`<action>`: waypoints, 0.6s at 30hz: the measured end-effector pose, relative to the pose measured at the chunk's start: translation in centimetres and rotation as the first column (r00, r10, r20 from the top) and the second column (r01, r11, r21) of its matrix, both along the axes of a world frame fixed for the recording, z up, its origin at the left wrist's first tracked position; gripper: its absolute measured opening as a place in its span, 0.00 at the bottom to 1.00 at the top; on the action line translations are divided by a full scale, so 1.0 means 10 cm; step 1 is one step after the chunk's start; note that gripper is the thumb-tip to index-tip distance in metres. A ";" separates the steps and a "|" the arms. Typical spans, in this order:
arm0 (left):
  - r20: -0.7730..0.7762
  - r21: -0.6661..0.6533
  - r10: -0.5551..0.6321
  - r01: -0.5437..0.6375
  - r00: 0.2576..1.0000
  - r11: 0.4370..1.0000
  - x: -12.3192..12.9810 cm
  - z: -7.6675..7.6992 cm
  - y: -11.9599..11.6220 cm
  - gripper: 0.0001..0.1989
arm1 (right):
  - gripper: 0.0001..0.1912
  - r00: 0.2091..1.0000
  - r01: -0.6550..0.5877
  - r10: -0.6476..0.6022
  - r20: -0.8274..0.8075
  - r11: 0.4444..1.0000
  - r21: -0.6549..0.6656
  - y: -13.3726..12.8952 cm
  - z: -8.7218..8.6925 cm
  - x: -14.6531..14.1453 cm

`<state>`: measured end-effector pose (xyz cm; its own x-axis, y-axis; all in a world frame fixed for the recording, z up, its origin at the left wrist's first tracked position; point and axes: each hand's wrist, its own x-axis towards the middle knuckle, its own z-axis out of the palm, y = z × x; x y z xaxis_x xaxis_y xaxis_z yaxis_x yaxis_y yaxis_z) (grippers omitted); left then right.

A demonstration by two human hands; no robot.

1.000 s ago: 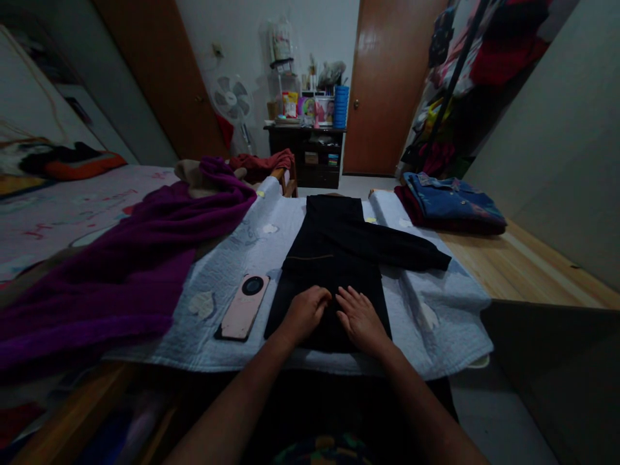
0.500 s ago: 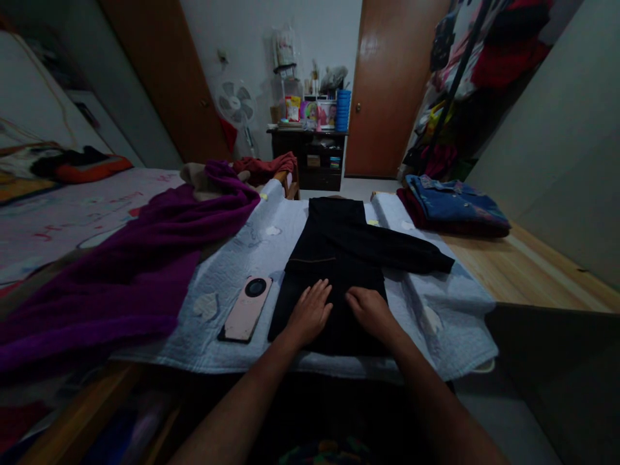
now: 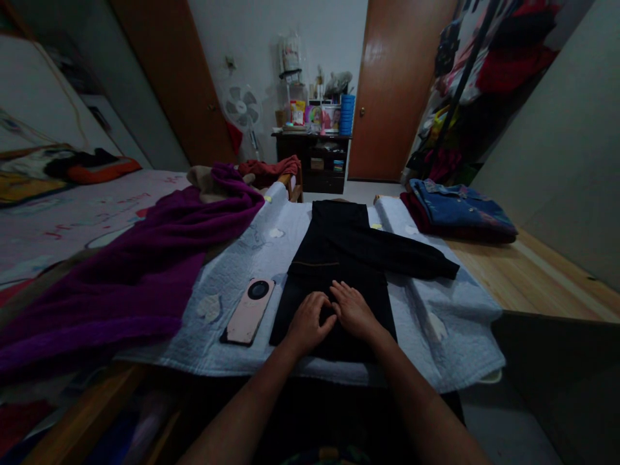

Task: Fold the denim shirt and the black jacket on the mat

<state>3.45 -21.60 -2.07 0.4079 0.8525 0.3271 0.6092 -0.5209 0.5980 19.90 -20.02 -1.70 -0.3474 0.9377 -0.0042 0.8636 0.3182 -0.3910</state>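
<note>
Left hand (image 3: 309, 323) curved, right hand (image 3: 354, 312) flatter, both palm-down and grasping nothing on one black long-sleeved fabric garment (image 3: 341, 248) stretching toward twelve o'clock; one pink rectangular phone (image 3: 245, 318) lies at their nine.

This is a bedroom in a home. A bed with a pale pink printed sheet (image 3: 113, 206) lies at left; a white standing fan (image 3: 242, 108) and a dark wooden cabinet (image 3: 312, 183) stand beyond. Red and black garments (image 3: 511, 68) hang near a brown wooden door (image 3: 389, 103).

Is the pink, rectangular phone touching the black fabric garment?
Apart. The head view shows a strip of pale blue quilted cloth between the pink phone and the black garment.
</note>
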 end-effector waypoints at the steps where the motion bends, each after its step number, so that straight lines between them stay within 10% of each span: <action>1: -0.006 -0.012 -0.009 0.009 1.000 1.000 -0.01 0.03 0.02 0.08 | 0.25 1.000 -0.002 0.002 0.006 1.000 -0.008 -0.02 0.01 0.00; 11: -0.174 0.139 0.128 -0.105 0.976 0.985 0.20 0.31 0.89 0.20 | 0.27 0.998 -0.039 0.037 -0.042 0.998 -0.051 -0.20 0.07 0.09; 18: -0.355 0.067 0.339 -0.338 0.871 0.939 0.58 0.06 1.41 0.32 | 0.27 0.994 -0.042 0.032 -0.105 0.995 -0.092 -0.21 0.11 0.12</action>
<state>9.22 -7.48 -1.46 0.1833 0.9588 0.2171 0.9197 -0.2453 0.3067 21.12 -22.13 -0.56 -0.3848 0.9214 -0.0537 0.8055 0.3069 -0.5069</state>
